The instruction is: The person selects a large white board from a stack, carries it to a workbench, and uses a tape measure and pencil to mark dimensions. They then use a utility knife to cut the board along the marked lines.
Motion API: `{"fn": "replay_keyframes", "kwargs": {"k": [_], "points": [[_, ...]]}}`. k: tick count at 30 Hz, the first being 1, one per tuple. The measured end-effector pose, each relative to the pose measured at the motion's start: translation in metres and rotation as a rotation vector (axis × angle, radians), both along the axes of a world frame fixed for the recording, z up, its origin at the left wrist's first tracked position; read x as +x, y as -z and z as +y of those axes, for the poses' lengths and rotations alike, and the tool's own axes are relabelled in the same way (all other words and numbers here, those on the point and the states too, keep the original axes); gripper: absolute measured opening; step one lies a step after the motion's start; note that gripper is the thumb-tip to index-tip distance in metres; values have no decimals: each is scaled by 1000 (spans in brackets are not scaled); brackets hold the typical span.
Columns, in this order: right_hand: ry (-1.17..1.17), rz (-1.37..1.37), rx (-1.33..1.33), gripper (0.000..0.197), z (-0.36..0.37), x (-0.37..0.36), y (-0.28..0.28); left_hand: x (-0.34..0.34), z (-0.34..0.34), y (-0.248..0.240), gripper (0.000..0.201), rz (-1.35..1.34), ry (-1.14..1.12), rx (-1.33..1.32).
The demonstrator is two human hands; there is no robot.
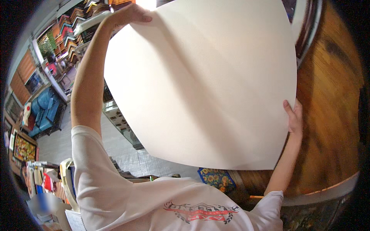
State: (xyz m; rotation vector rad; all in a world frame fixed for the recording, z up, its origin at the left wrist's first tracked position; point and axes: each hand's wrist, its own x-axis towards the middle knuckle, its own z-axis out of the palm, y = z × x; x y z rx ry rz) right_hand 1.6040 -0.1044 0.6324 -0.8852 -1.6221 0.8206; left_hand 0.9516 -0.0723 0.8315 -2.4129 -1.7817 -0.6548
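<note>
I count 2 hands, my L hand [135, 14] & R hand [295, 120]; 1 lg wht sheet [231, 77], 1 blue couch [45, 109], 1 blue floral pc [216, 179], 1 wht tee [104, 184].

A large, plain white sheet [208, 84], perhaps stiff card, is held up, shadowed diagonally.

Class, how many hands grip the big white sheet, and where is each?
2: the left hand at the white sheet's upper left, the right hand at its right edge.

Grey floor [59, 143] beneath blue sofa [47, 112]
</note>
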Motion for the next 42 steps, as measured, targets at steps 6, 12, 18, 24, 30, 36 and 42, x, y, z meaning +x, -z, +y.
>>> {"fn": "replay_keyframes", "kwargs": {"k": [6, 12, 18, 24, 30, 36, 42], "points": [[258, -119, -30, 56, -41, 40, -67, 23, 77, 26, 54, -90, 202, 55], [141, -277, 64, 56, -53, 58, -123, 57, 102, 50, 37, -278, 127, 212], [-3, -468, -55, 45, -57, 71, -151, 57, 120, 66, 51, -501, 114, -55], [-28, -481, -116, 38, -56, 74, -144, 70, 115, 106, 32, -627, 272, 50], [-70, -473, -103, 31, -49, 84, -121, 84, 99, 120, 30, -750, 267, -5], [-51, -515, -131, 32, -52, 104, -104, 95, 92, 136, 28, -726, 296, 55], [462, -622, -66, 38, -90, 164, -43, 116, 55, 169, 30, -758, 336, 52]]}}
